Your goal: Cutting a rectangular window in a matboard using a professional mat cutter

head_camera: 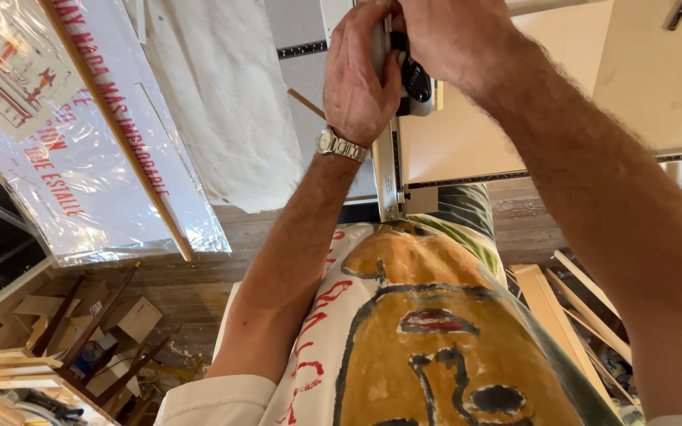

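My left hand [357,79], with a metal watch on its wrist, wraps around the left side of a black and silver cutter head [417,83]. My right hand [447,39] grips the same head from above and from the right. The cutter head rides on a long metal rail [387,177] that runs away from me. A beige board [467,142] lies under the rail on its right side, against a ruled bar [467,178]. Both hands are closed on the head, and most of it is hidden by my fingers.
A poster in clear plastic [80,166] with a wooden strip [128,150] leans at the left. Next to it hangs a white sheet [222,102]. Wooden strips and cardboard boxes [132,315] lie on the floor lower left, with more wood strips [586,304] at the right. My painted shirt [428,339] fills the bottom.
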